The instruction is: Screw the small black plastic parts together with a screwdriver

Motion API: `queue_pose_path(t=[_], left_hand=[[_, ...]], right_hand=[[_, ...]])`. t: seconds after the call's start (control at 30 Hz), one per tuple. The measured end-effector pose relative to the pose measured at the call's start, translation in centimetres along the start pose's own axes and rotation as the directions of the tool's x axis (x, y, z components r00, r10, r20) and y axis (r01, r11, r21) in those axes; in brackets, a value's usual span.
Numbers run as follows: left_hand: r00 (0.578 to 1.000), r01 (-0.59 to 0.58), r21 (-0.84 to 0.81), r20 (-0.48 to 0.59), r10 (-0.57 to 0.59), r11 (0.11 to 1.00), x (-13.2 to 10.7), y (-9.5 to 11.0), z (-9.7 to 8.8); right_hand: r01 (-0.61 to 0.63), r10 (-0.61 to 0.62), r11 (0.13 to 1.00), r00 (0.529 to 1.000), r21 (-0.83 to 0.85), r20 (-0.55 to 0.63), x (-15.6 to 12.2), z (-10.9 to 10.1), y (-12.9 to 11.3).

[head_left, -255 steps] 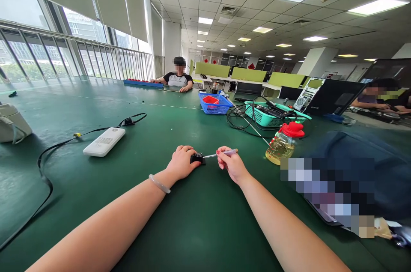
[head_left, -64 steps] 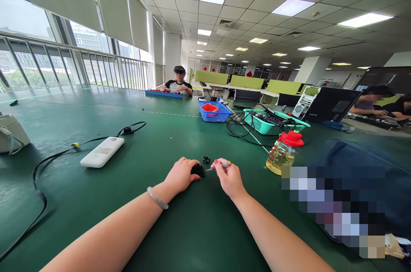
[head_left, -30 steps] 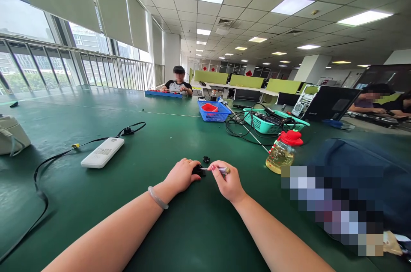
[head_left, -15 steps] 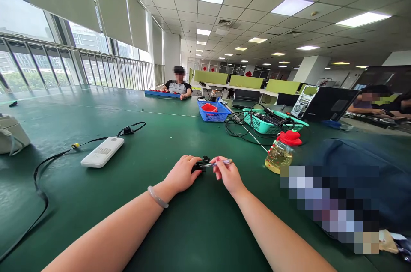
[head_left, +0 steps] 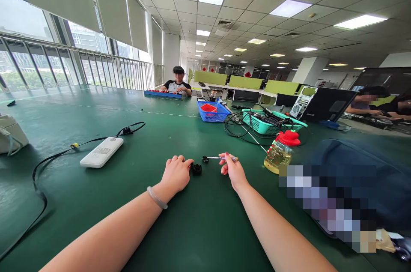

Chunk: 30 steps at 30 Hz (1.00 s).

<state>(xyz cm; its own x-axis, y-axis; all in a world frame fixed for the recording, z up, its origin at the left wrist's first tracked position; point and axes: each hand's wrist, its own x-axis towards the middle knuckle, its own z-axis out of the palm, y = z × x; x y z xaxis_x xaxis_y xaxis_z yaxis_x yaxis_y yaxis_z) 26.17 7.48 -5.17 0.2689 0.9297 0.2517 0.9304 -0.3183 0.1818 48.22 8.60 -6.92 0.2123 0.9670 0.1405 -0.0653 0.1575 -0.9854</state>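
Observation:
My right hand [head_left: 233, 172] is closed around a slim screwdriver [head_left: 221, 158], held almost level with its shaft pointing left. The shaft's tip is at a small round black part [head_left: 205, 159] on the table; whether they touch I cannot tell. Just below and left of that part sits a small black block with a round top [head_left: 197, 169]. My left hand [head_left: 176, 172], with a pale bangle [head_left: 157, 198] on the wrist, rests palm down to the left of the block. Its fingers are loosely bent and the thumb points toward the block; nothing shows in its grasp.
A white power bank [head_left: 102, 152] and a black cable [head_left: 93, 139] lie left. Ahead are a blue basket [head_left: 213, 116] and a green basket [head_left: 257, 124] with cables. A red-lidded bottle [head_left: 278, 156] and a dark bag [head_left: 356, 156] stand right. A person [head_left: 177, 85] sits across the table.
My left hand has drawn back leftward off the black block, which now shows fully. My right hand and the screwdriver have shifted right, away from the block.

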Motion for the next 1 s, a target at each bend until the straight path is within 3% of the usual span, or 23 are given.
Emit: queue_pose_path(t=[0.33, 0.53, 0.7, 1.0], left_hand=[[0.999, 0.039, -0.005, -0.005, -0.039, 0.999, 0.1, 0.1, -0.1], [0.972, -0.218, -0.274, 0.019, 0.232, 0.937, 0.4, 0.3, -0.1], [0.931, -0.319, -0.273, 0.087, 0.354, 0.907, 0.3, 0.5, 0.0], [0.963, -0.25, -0.207, 0.051, 0.266, 0.946, -0.3, 0.5, -0.6]], right_hand=[[0.009, -0.011, 1.0, 0.998, 0.022, 0.064, -0.4, -0.2, -0.3], [-0.019, 0.011, 0.998, 0.989, 0.058, 0.145, -0.7, 0.4, -0.5], [-0.039, 0.02, 0.994, 0.984, 0.105, 0.179, -1.1, 1.0, -0.9], [-0.034, 0.024, 0.974, 0.999, 0.224, 0.047, -0.8, 0.3, -1.3]])
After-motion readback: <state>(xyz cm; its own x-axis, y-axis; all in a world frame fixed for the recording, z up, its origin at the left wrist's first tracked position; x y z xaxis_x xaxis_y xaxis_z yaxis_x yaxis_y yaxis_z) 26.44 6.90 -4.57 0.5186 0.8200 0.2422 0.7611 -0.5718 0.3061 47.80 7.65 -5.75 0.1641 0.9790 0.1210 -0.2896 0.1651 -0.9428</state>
